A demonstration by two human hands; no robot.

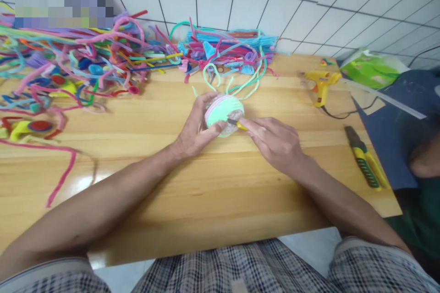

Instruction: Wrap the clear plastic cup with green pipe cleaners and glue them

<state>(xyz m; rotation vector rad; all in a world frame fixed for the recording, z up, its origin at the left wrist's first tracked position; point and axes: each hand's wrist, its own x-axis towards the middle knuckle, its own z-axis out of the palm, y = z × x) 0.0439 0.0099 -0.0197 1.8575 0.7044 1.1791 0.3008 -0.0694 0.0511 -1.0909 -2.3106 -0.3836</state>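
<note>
My left hand (199, 128) is closed round a ball (220, 112) wrapped in mint green and pale lilac pipe cleaners. A greyish, see-through-looking patch shows on the ball's right side. In my right hand (275, 139) is a yellow-handled utility knife (242, 125), its dark blade against the ball near my left thumb. Most of the knife's handle is hidden by my fingers. Loose mint green pipe cleaners (247, 87) lie on the table just beyond the ball.
A tangled heap of coloured pipe cleaners (85, 59) spreads over the left; bundled ones (237, 46) lie by the tiled wall. To the right are a yellow glue gun (322, 84), pliers (366, 158) and a green-and-white bag (373, 68). Another person's arm (426, 158) shows far right.
</note>
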